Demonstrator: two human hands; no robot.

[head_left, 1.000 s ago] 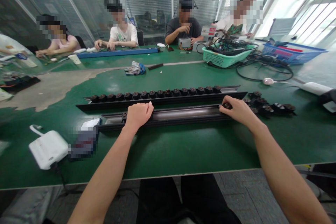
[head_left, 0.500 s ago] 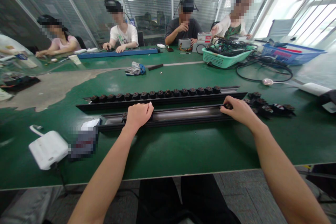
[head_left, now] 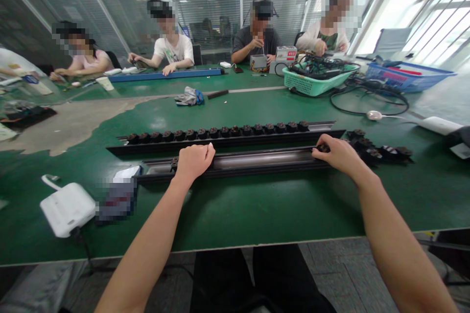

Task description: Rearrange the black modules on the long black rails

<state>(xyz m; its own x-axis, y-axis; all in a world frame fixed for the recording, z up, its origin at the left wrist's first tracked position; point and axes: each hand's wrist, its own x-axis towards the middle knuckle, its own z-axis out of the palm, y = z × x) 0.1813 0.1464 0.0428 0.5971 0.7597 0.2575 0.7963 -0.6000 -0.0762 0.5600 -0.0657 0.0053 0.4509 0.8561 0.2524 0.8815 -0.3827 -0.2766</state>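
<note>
Two long black rails lie across the green table [head_left: 227, 215]. The far rail [head_left: 227, 137] carries a row of several small dark round parts. The near rail [head_left: 253, 161] is mostly bare, with one round part [head_left: 175, 161] by its left end. My left hand [head_left: 193, 160] is closed in a loose fist and grips the near rail's front edge. My right hand [head_left: 337, 153] rests on the rail's right end, fingers pinched on a small dark round part [head_left: 323, 147]. A pile of loose round parts [head_left: 378, 149] lies just right of that hand.
A white device with a cable [head_left: 66, 208] sits at the near left. A green basket of cables [head_left: 319, 78], a blue crate [head_left: 407, 74] and a looped black cable [head_left: 370, 100] stand at the back right. Several people work along the far edge. A rag [head_left: 189, 96] lies mid-table.
My right hand has shifted slightly to the right along the near rail. My left hand has stayed put. The people at the far side have moved their hands.
</note>
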